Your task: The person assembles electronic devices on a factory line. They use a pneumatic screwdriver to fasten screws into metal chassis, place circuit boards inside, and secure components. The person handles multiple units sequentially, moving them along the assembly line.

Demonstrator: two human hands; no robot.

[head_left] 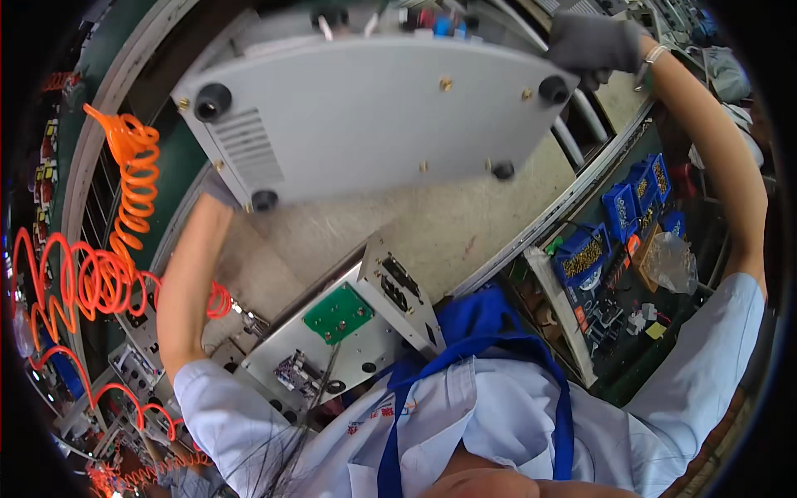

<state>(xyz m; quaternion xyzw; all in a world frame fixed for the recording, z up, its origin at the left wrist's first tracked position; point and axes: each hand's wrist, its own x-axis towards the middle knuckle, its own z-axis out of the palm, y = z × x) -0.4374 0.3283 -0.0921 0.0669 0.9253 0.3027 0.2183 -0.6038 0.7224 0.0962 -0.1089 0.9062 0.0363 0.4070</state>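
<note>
- Nearest me, past the blue apron [477, 328], I have a second metal case [266, 357] at the near edge of the bench [448, 228], a green circuit board [338, 314] on its upward face and dark connectors [398, 284] on its end panel.
- Beyond it I see the gray metal case [365, 116], raised off the bench and tilted so its flat base faces me, with black feet [213, 102] near its corners, brass-coloured fittings [446, 84] and a patch of slots [247, 148] near its left end.
- My left hand [220, 191] is grasping this raised case by its near left corner; the panel hides the fingers from me.
- My right hand [596, 46], in a dark gray glove, is clenched on its far right corner.
- Off the bench's right edge, a dark side table [618, 365] carries blue bins [618, 212] of small brass-coloured parts and a clear plastic bag [671, 264].
- Off the bench's left edge, I see a red coiled hose [87, 278] and, farther, an orange one [137, 187].
- Over the raised case's far edge, red and blue parts [448, 25] show blurred.
</note>
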